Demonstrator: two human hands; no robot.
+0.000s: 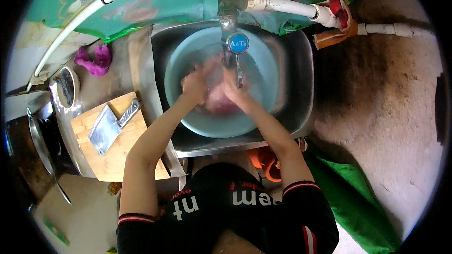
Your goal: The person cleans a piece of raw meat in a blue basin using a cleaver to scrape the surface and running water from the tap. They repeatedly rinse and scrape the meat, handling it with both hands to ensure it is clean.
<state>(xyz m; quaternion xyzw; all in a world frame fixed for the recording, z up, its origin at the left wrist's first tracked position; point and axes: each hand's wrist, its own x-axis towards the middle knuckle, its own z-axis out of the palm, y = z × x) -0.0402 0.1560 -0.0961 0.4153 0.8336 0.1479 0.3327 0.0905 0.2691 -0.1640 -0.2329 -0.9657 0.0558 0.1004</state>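
Note:
A light blue basin of water sits in the steel sink. In the water lies a pinkish lump that looks like raw meat, blurred by the surface. My left hand is at the lump's left side, its fingers curled and closed against it. Against the right side of the lump rests my right hand; the tap and the water hide most of its fingers. Directly over that hand hangs the metal tap with a round blue cap and a lever. Whether water is running cannot be made out.
Left of the sink, a cleaver lies on a wooden cutting board. Behind these are a purple cloth and a small bowl with a dark scrubber. White pipes run along the wall; a pan stands far left.

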